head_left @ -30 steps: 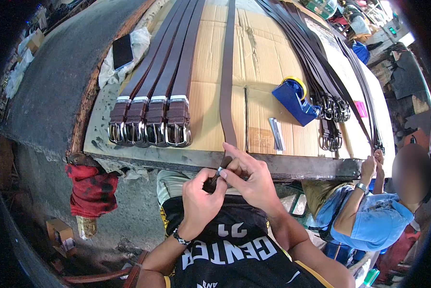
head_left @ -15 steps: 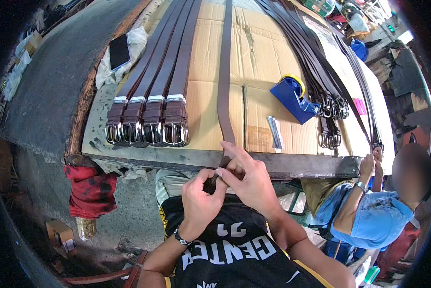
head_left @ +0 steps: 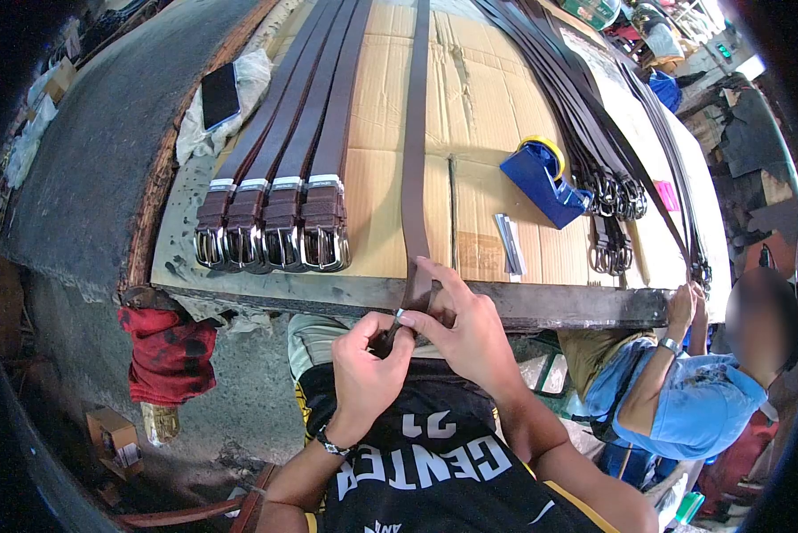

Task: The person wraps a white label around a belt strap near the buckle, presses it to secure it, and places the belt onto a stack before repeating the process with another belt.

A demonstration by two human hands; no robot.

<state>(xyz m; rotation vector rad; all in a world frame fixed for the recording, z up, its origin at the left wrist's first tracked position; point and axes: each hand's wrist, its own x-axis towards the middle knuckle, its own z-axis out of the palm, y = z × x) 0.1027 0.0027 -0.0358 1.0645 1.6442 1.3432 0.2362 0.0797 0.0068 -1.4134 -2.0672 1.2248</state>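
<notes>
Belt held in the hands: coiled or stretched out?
Stretched out: the brown belt runs from the left hand and right hand up across the cardboard, uncoiled.

I note bright light on the cardboard [head_left: 488, 107], its far end washed out; shadowed floor below; edges curved, corners black; one face blurred.

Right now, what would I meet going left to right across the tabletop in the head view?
Four stacks of buckled brown belts → single brown belt strap → blue tape dispenser → cluster of dark belt buckles → small pink object.
</notes>
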